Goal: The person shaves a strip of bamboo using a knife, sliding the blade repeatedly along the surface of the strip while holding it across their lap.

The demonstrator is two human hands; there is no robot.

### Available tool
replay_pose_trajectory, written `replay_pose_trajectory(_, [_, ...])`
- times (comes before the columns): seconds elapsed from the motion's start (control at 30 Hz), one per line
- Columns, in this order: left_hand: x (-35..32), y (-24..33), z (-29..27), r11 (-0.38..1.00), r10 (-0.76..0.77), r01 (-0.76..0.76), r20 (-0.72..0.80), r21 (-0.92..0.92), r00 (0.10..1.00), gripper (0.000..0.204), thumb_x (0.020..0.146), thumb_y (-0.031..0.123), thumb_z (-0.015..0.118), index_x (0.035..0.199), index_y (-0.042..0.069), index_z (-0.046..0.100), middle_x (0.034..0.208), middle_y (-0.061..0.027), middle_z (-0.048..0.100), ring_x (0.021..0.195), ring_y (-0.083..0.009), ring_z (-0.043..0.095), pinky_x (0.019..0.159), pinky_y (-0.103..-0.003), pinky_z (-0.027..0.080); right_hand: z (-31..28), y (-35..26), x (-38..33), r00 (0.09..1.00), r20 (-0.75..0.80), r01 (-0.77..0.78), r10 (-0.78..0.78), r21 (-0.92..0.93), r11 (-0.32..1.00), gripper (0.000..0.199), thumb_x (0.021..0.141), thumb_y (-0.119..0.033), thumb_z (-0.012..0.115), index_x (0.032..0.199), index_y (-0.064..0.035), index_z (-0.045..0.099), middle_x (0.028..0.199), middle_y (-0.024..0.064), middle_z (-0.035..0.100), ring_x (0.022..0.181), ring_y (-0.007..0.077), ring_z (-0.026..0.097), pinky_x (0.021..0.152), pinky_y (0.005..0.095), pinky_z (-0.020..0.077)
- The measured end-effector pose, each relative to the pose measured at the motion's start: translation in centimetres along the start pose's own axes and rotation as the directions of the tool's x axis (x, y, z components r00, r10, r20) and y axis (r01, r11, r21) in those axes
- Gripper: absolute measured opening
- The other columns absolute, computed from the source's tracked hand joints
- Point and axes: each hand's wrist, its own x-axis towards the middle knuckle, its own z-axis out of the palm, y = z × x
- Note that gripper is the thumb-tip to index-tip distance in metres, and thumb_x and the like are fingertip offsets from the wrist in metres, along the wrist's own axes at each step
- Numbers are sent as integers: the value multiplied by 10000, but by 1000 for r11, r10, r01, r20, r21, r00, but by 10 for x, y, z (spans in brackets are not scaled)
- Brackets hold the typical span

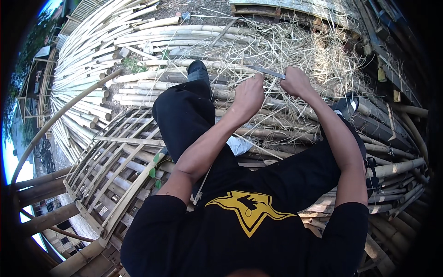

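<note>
My right hand [295, 82] is closed round the handle of a knife [270, 72]. Its grey blade points left, passing just beyond the knuckles of my left hand [249, 94]. The fingers of that left hand are curled shut close to the blade. What they grip is hidden; it may be something thin. Both arms reach forward over my spread legs. Beneath and beyond the hands lies a heap of pale, thin bamboo shavings [295, 48], scattered over bamboo poles [272, 134].
Long bamboo poles [85, 87] are stacked at the far left. A woven bamboo lattice [115, 171] lies beside my left leg, with a curved pole [64, 111] arching past it. A white scrap [239, 145] sits between my legs. Wooden planks [295, 7] stand at the back.
</note>
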Motion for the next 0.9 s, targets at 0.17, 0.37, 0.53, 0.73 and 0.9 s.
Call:
replay_pose_trajectory(0.17, [-15, 14, -38, 994, -23, 21, -20, -103, 1000, 124, 899, 71, 446, 842, -37, 465, 598, -283, 549, 610, -465, 570, 567, -545, 428, -17, 107, 34, 907, -136, -393, 398, 63, 917, 347, 753, -199, 507, 878, 87, 659, 831, 251, 663, 799, 351, 673, 732, 419, 530])
replay_pose_trajectory(0.37, [11, -17, -30, 803, -102, 113, 52, -585, 993, 302, 999, 261, 429, 854, 11, 515, 524, 25, 365, 423, -68, 341, 404, -283, 299, -46, 116, 30, 953, -192, -189, 235, 229, 955, 363, 757, -247, 531, 731, 109, 601, 700, 272, 617, 658, 363, 622, 656, 440, 480])
replay_pose_trajectory(0.53, [14, 11, -35, 209, -49, 473, 474, -856, 879, 331, 1017, 342, 362, 890, 55, 470, 528, 71, 254, 374, -24, 222, 327, -190, 190, -38, 18, -1, 995, -95, 59, -37, 240, 969, 329, 798, -217, 533, 637, 62, 604, 553, 209, 564, 522, 327, 575, 609, 424, 478])
replay_pose_trajectory(0.73, [15, 12, -32, -17, 129, 573, 566, -819, 814, 314, 1021, 332, 347, 849, 92, 454, 514, 80, 257, 346, -34, 216, 302, -203, 196, -32, -6, -16, 996, -47, 85, -75, 250, 965, 289, 766, -197, 536, 647, 54, 614, 599, 234, 589, 598, 369, 612, 630, 444, 485])
replay_pose_trajectory(0.9, [14, 11, -32, -62, 150, 614, 601, -787, 785, 313, 1015, 341, 364, 823, 109, 452, 500, 78, 253, 348, -48, 201, 307, -215, 168, -22, -3, -11, 992, -125, -10, 33, 180, 984, 239, 737, -171, 542, 664, 40, 630, 671, 228, 630, 638, 368, 630, 646, 445, 505])
